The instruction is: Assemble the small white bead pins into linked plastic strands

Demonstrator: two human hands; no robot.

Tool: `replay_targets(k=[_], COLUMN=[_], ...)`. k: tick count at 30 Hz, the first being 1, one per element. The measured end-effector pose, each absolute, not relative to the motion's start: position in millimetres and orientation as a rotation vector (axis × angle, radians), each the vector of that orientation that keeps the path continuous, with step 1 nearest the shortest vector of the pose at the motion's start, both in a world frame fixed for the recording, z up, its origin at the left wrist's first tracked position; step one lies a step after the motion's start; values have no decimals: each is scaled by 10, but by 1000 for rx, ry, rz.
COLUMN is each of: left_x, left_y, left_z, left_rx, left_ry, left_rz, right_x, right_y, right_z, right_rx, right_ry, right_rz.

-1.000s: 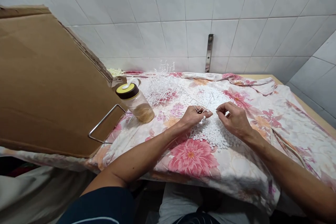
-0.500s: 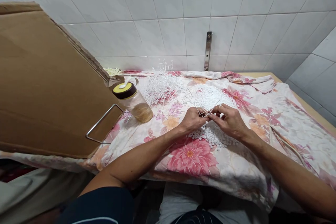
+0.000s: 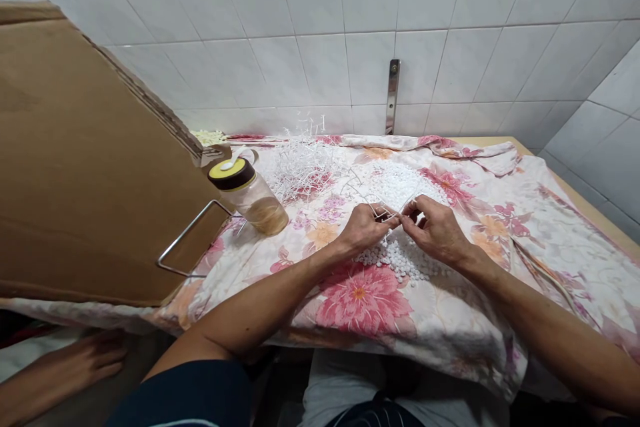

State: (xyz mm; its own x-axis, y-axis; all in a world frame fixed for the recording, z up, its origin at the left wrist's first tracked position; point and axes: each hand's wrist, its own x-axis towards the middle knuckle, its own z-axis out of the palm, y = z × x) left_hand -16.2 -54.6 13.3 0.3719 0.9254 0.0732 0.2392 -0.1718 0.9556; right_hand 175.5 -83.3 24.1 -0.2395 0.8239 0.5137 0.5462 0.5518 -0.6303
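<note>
My left hand (image 3: 367,228) is closed on a few thin white strands (image 3: 378,211), which stick out past its fingertips. My right hand (image 3: 436,230) meets it from the other side, thumb and fingers pinched on the end of a white strand. Both hands hover over small white bead-like pieces (image 3: 400,261) spread on the floral cloth (image 3: 365,300). More of these pieces form a pile (image 3: 395,181) just behind my fingers. To the left of that pile lies a tangled heap of thin white strands (image 3: 306,170). What exactly sits between my fingertips is too small to make out.
A bottle with a yellow and dark lid (image 3: 250,193) stands left of my hands. Beside it are a bent metal bar (image 3: 187,237) and a large cardboard box (image 3: 100,167). A tiled wall (image 3: 320,7) with a metal bracket (image 3: 393,97) closes the back. Another person's hand (image 3: 100,357) shows at lower left.
My view has shifted slightly, so things sit a little further left. My right fingertips have shifted slightly against the left ones. Another person's hand has appeared at lower left.
</note>
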Motion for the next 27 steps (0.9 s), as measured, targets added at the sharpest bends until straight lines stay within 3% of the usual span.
replay_targets(k=[14,21,27], left_x=[-198,-265,-291], left_y=[-609,-541,-540], left_z=[186,159,169], left_rx=[2055,2372,2514], left_ry=[1023,850,798], left_rz=[935,977,939], right_x=[1747,1782,1822], right_y=[-844,-840,-780], right_z=[215,239,220], right_rx=[-1131,-1184,-1040], right_ry=[-1909,-1626,-1511], right_rz=[464,1044,1187])
